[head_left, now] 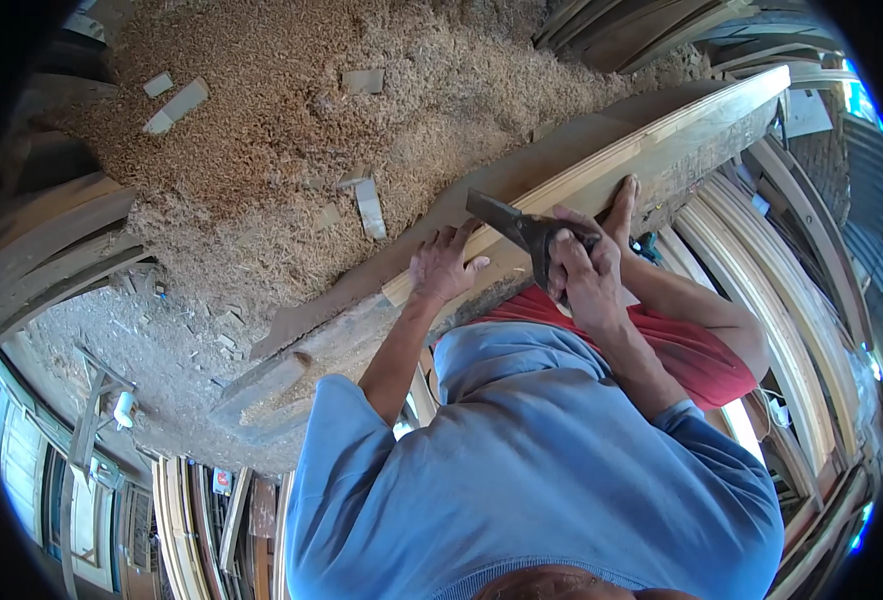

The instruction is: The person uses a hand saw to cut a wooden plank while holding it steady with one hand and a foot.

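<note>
Worn timber bench [346, 342], a long pale board [673, 140] on top

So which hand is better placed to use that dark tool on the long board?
Probably the right hand: it grips the dark tool, whose flat end reaches over the long board. The left hand lies open at the board, without a tool.

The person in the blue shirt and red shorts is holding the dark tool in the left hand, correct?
Not quite: the head view shows the dark tool in the right hand, not the left hand. The blue shirt and red shorts stand.
</note>
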### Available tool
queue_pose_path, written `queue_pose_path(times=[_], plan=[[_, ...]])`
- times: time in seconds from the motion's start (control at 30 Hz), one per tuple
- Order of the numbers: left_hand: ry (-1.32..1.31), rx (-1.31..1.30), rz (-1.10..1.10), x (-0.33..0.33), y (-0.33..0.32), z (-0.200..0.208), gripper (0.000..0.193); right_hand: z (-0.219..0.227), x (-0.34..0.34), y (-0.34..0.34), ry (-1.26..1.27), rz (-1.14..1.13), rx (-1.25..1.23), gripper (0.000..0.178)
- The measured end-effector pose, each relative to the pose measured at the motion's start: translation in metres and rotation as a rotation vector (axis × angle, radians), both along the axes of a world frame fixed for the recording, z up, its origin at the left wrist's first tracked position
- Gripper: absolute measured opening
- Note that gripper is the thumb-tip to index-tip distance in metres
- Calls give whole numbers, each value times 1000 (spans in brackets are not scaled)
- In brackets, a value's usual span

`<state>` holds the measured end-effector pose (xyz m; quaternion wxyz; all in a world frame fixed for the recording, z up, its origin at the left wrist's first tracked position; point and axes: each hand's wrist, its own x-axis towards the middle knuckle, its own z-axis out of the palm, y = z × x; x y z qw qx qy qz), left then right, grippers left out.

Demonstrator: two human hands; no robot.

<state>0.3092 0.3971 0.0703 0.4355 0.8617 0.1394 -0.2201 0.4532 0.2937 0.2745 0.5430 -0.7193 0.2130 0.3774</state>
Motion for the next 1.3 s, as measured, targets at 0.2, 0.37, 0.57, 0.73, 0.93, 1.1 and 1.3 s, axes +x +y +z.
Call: queue_pose_path(times=[0.2,0.37,0.57,0.73,0.93,1.1,1.3], plan=[[25,-28,13,1,0,0,79,-18,1,15,-21,-28,-91,37],[20,-13,37,0,-2,-2,82,-43,3,4,5,-73,-54,39],[51,-27,-8,3,3,3,83,-26,4,13,24,-152,21,37],[58,-68,3,4,3,-2,83,-24,-3,11,-10,-90,-7,36],[35,-7,63,-1,-2,-3,75,-63,17,12,143,-286,9,37],[105,221,42,-38,13,12,66,-57,18,17,188,-302,-5,35],[65,256,89,-41,4,6,58,-7,0,12,155,-226,-29,36]])
